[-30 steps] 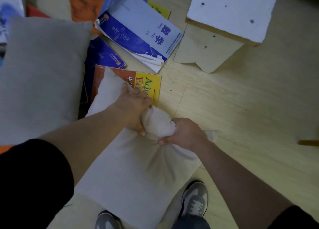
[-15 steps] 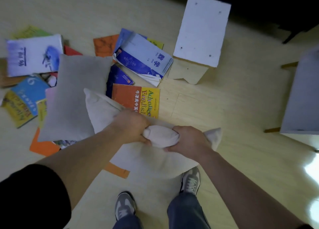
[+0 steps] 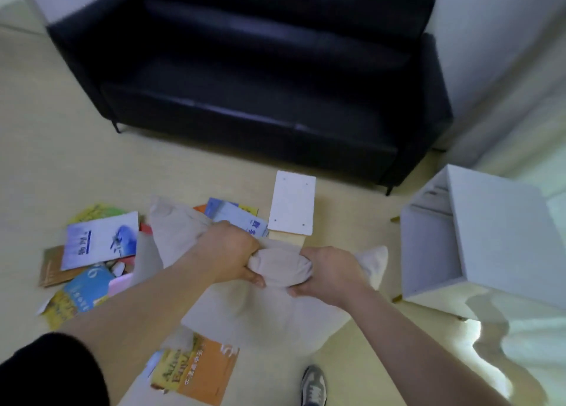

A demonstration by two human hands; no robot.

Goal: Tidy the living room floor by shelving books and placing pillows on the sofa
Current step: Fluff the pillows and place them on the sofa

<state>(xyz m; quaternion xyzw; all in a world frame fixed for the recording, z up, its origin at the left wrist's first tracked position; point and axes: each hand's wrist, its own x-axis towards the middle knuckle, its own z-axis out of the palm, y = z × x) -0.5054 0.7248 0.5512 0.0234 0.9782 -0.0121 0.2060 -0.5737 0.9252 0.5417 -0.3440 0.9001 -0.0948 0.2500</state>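
I hold a cream pillow (image 3: 257, 313) off the floor in front of me. My left hand (image 3: 229, 252) and my right hand (image 3: 327, 274) both clutch its bunched top edge, close together. A black sofa (image 3: 260, 78) stands ahead with a bare seat. Part of a second, greyer pillow (image 3: 147, 258) shows on the floor behind my left forearm. Several books lie scattered on the floor at left, among them a white and blue one (image 3: 98, 240) and an orange and yellow one (image 3: 196, 372) near my feet.
A small white stool (image 3: 292, 203) stands on the floor between me and the sofa. A white open-sided shelf unit (image 3: 477, 237) stands at the right. My shoe (image 3: 312, 384) shows at the bottom. Pale wood floor lies between the book pile and the sofa.
The pillow has been lifted off the floor in both hands, and my view has risen from the books to take in the sofa and the shelf unit.
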